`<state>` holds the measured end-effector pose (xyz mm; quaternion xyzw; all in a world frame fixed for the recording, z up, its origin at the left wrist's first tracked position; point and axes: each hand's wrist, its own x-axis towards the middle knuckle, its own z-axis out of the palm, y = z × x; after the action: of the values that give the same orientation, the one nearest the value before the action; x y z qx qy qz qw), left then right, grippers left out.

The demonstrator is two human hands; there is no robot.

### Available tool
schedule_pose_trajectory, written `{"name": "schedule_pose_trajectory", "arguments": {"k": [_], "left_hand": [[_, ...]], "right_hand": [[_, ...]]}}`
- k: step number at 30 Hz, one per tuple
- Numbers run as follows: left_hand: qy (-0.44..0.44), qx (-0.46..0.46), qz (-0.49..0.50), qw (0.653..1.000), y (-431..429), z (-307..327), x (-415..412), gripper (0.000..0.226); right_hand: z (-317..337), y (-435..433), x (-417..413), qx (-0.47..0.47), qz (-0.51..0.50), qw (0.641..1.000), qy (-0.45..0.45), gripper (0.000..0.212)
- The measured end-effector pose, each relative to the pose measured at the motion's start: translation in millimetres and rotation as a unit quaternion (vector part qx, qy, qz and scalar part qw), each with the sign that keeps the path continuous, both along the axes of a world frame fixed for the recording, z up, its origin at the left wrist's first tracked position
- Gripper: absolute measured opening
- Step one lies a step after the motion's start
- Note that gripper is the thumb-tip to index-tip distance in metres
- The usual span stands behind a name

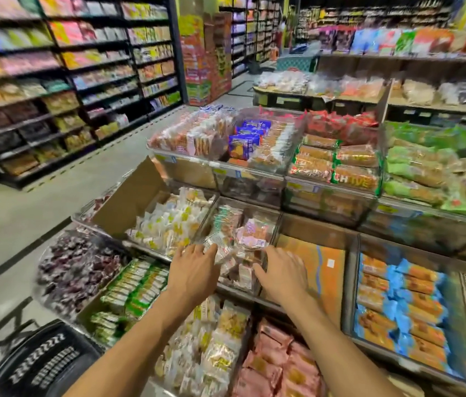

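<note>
Both my arms reach forward over a tiered snack display. My left hand (pixel 193 270) lies palm down with its fingers spread at the front edge of a clear bin (pixel 276 224) of clear-wrapped snack packs (pixel 237 239); its fingertips touch the nearest packs. My right hand (pixel 283 275) hovers palm down at the bin's right front corner, fingers straight, thumb pointing toward the packs. Neither hand grips anything. The picture is blurred by motion.
A cardboard box of yellow-and-white packets (pixel 168 224) sits left of the bin, an orange cardboard sheet (pixel 320 270) to its right. Blue-and-orange packs (pixel 403 308), pink packs (pixel 274 365) and green bars (pixel 137 285) fill nearby bins. A black shopping basket (pixel 42 365) stands lower left beside the aisle.
</note>
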<state>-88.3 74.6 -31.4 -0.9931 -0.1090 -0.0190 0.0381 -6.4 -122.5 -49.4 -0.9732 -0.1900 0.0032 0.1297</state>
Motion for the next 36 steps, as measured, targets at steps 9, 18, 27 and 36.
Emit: {"name": "schedule_pose_trajectory", "arguments": {"k": [9,18,27,36], "left_hand": [[0.058,-0.062,-0.029,0.996,51.5,-44.3,56.0,0.039],[0.088,-0.099,-0.157,0.979,87.4,-88.7,110.0,0.047],[0.087,-0.181,-0.193,0.96,115.6,-95.2,143.7,0.045],[-0.021,-0.649,0.023,0.76,133.2,-62.7,135.8,0.015]], "right_hand": [[-36.9,43.8,40.4,0.047,0.024,0.999,0.003,0.039],[-77.0,73.5,36.1,0.031,-0.08,0.996,0.035,0.051],[-84.9,79.6,23.6,0.057,-0.132,0.989,0.03,0.047],[-70.5,100.3,23.8,0.155,-0.313,0.937,-0.002,0.031]]}}
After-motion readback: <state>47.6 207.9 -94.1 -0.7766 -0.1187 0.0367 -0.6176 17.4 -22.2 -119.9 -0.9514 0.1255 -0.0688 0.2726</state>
